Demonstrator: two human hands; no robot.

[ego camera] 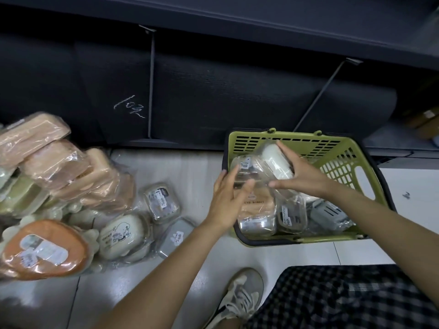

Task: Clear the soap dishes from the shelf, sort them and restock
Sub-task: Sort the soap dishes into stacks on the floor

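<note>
Over the green basket at about three o'clock from the floor piles, the person's right hand grips a white soap dish in clear wrap, fingers curled over its far end, holding it tilted above the other wrapped dishes in the basket. The left hand is open, fingers spread and relaxed, touching or nearly touching the clear-wrapped pack at the basket's nine o'clock edge; whether it actually holds that pack cannot be told through the film. On the floor at nine o'clock lie the sorted heaps: peach dishes stacked highest, an orange one nearest the viewer, and small grey and cream ones beside them. The step in hand looks like lifting a dish out for sorting. To do it well, the white dish should come clear of the basket rim before swinging left, and be laid with its own kind, since the slick wrap could slide off a leaning stack.
</note>
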